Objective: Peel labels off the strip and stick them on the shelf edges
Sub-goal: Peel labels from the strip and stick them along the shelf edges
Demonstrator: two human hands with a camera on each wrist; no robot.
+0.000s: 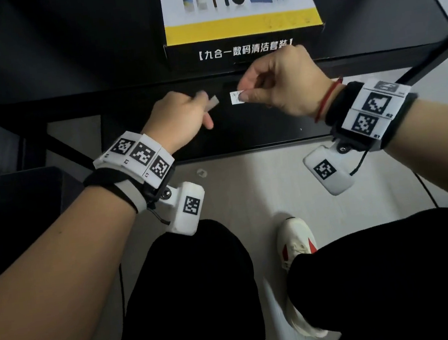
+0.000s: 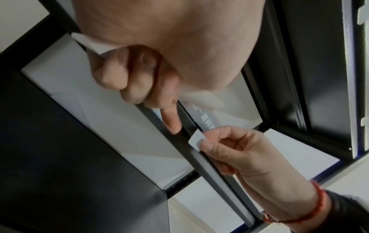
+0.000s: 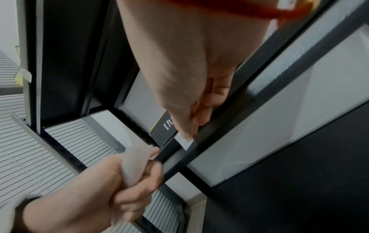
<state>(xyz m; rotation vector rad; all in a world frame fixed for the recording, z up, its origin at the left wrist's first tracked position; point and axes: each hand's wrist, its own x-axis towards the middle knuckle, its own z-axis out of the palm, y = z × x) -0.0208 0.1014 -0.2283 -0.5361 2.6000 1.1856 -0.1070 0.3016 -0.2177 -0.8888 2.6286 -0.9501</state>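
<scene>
The right hand (image 1: 280,83) has its thumb and forefinger pinched on a small white label (image 1: 236,96), holding it flat against the front edge of the black shelf (image 1: 123,97); the other fingers are curled loosely into the palm. In the right wrist view the label (image 3: 184,141) lies on the dark edge just below the fingertips (image 3: 186,131), and part of it juts out past them. To the left of the label, and apart from it, the left hand (image 1: 182,115) is closed around the pale strip (image 1: 213,102), one end of which sticks out past the knuckles toward the label. In the left wrist view that hand's forefinger (image 2: 169,119) points straight out and reaches the shelf edge near the label (image 2: 196,139), while its other fingers stay curled. Just behind the label, on top of the shelf, stands a box (image 1: 242,26) with a yellow band and printed white characters on its black front. A red cord (image 1: 327,98) circles the right wrist.
</scene>
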